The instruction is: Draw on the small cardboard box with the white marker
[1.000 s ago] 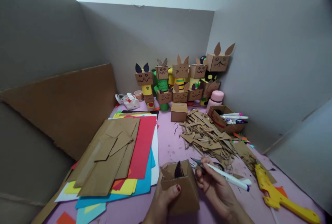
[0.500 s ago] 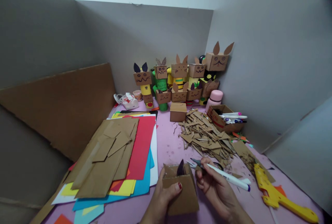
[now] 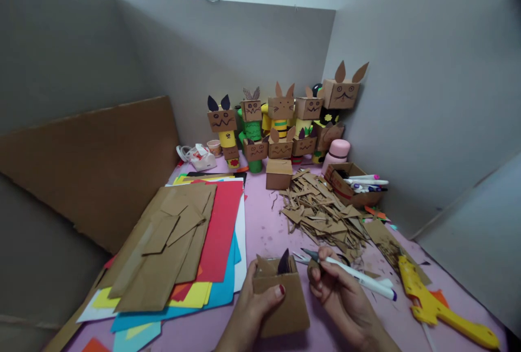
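My left hand (image 3: pixel 251 311) grips a small brown cardboard box (image 3: pixel 287 303) at the near edge of the pink table (image 3: pixel 264 221). The thumb presses on the box's front face. One brown ear and one dark ear (image 3: pixel 284 263) stick up from the box's top. My right hand (image 3: pixel 340 297) is just right of the box, fingers closed around a white marker (image 3: pixel 360 278) with a purple end. The marker's dark tip points left toward the top of the box.
A stack of coloured paper and cardboard sheets (image 3: pixel 183 243) lies left. A pile of cardboard scraps (image 3: pixel 325 213) sits behind my right hand. A yellow glue gun (image 3: pixel 431 306) lies right. A box of markers (image 3: pixel 354 184) and several cardboard animal figures (image 3: pixel 280 124) stand at the back.
The view has tilted slightly. The box has tipped a little so its front face shows more; both hands keep their hold.
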Demonstrator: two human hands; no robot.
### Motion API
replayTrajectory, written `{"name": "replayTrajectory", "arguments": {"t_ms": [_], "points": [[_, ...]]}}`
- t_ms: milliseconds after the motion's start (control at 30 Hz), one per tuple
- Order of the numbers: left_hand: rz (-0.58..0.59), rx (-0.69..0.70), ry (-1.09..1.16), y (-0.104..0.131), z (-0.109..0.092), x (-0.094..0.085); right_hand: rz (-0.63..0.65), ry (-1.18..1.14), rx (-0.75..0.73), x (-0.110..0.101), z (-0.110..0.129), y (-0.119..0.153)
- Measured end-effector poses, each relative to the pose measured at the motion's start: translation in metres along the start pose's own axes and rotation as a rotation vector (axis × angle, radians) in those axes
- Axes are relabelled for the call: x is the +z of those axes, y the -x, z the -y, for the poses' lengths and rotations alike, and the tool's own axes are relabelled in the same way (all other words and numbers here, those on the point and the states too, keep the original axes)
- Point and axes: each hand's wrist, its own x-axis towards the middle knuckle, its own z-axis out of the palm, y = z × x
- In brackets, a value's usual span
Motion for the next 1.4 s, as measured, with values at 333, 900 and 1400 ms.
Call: {"name": "replayTrajectory", "arguments": {"t_ms": [333,900,1400], "points": [[0.058,-0.014,-0.019,0.001,-0.001,0.0,0.007,0.322,-0.379,-0.017,-0.002,0.01],[0.15,-0.016,-0.078,0.001,0.0,0.001,-0.091,0.89,-0.565,-0.004,-0.013,0.031],[0.132,-0.018,-0.057,0.002,0.001,0.001,-0.118,0.791,-0.515,0.001,-0.014,0.03]]}}
